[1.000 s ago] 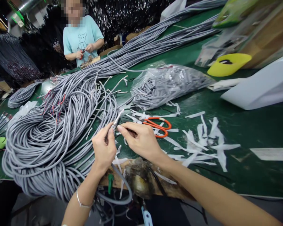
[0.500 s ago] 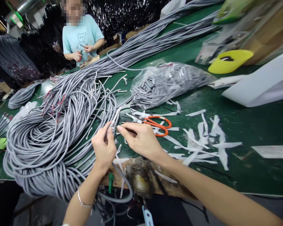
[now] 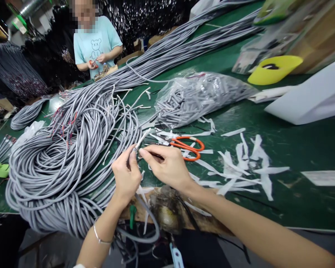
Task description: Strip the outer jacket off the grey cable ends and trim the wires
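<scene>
Between thumb and fingers, my left hand (image 3: 127,173) grips a grey cable (image 3: 152,223) near its stripped end; the cable loops down below the hand. A whitish stripped cable end (image 3: 142,138) points up and away from the fingertips. My right hand (image 3: 167,163) is closed in a pinch right beside that end, its fingertips touching or almost touching it. Whatever lies in the right pinch is too small to make out. Just beyond the right hand rest scissors (image 3: 194,148) with orange handles, among white strips (image 3: 240,167).
Coiled grey cables (image 3: 58,163) cover the left side. A clear bag (image 3: 201,96) of short grey tube pieces lies behind the scissors. A yellow object (image 3: 276,70) and white sheet (image 3: 312,98) are at right. Across the table a person (image 3: 97,44) holds an orange-handled tool.
Both hands stay together at the cable end, which now tilts further right. My left hand has shifted slightly right. The view has moved a little.
</scene>
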Tool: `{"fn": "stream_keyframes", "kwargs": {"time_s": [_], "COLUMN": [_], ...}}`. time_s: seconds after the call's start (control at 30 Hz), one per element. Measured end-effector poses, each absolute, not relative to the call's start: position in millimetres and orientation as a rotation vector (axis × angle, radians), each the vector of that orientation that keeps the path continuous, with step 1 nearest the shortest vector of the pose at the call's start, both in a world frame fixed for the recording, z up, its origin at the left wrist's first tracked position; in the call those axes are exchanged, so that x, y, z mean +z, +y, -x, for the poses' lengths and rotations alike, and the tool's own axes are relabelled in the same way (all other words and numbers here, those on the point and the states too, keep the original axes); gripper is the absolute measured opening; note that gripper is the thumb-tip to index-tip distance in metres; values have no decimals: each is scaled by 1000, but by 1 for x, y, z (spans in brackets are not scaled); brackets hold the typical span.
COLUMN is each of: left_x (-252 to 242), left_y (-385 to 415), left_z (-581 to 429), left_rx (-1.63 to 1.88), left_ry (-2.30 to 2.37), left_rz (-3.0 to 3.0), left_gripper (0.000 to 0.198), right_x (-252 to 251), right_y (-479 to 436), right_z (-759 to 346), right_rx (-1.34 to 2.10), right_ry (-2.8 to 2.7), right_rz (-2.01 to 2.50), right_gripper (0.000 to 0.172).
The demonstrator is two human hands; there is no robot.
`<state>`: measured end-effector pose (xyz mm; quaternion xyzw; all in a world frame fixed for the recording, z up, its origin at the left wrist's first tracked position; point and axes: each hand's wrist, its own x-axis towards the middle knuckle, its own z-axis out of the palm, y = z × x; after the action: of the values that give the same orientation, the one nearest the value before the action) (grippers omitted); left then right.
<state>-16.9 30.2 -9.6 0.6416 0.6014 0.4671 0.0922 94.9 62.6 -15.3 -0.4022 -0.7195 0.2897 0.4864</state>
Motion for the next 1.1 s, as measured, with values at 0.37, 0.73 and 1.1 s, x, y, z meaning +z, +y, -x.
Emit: {"fn": "stream_keyframes", "kwargs": {"time_s": [0.37,0.73,1.1], "left_x": [-9,-9,-12], "left_y": [35,32,31], "left_z": [24,23,21], "left_rx": [1550,1528,1393], "left_ry": [1797,1826,1938], "left_rz": [-1872,-1979,-2260], "left_gripper": [21,21,24], "right_x": [-12,-15,-10], "right_y": [61,63,56], "right_z": [-100,-100,-96], "right_rx": [94,156,314], "right_ry": [-1839,-1860,-1789], "right_rz": [1038,1002,936], "right_gripper": [30,30,28]}}
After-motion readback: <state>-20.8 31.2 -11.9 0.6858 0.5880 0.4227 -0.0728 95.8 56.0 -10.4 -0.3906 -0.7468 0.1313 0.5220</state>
